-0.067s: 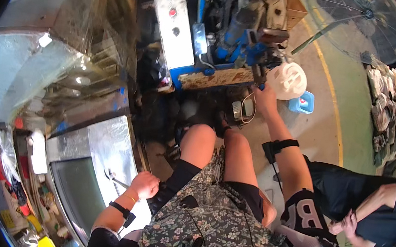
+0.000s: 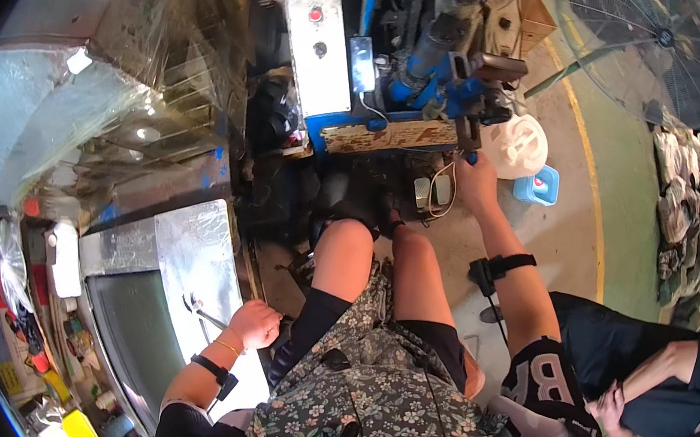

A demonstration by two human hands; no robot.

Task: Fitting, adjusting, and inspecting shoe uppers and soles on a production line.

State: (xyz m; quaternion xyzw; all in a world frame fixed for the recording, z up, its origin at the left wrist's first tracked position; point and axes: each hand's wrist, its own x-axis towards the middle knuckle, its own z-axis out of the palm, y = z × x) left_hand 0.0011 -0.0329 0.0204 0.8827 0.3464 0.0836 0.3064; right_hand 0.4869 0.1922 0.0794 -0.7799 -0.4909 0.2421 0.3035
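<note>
My right hand (image 2: 477, 181) reaches forward to the blue machine (image 2: 435, 81). Its fingers close around a small blue-ended handle (image 2: 472, 157) below a dark metal bracket; the fingers hide most of that handle. My left hand (image 2: 256, 323) is curled at the edge of a shiny metal sheet (image 2: 205, 258) on my left. A thin metal rod (image 2: 211, 317) with a rounded end runs up to this hand, and the fingers appear closed on it. Whatever lies inside that grip is hidden.
A white panel with buttons (image 2: 315, 51) and a lit phone (image 2: 362, 63) are on the machine. Right of it are a white round container (image 2: 520, 147), a blue tub (image 2: 537, 186) and a large fan (image 2: 659, 46). Another person's hands (image 2: 607, 410) rest at lower right.
The view has shifted slightly, so the machine and my right hand sit a little farther right. Both grips look the same.
</note>
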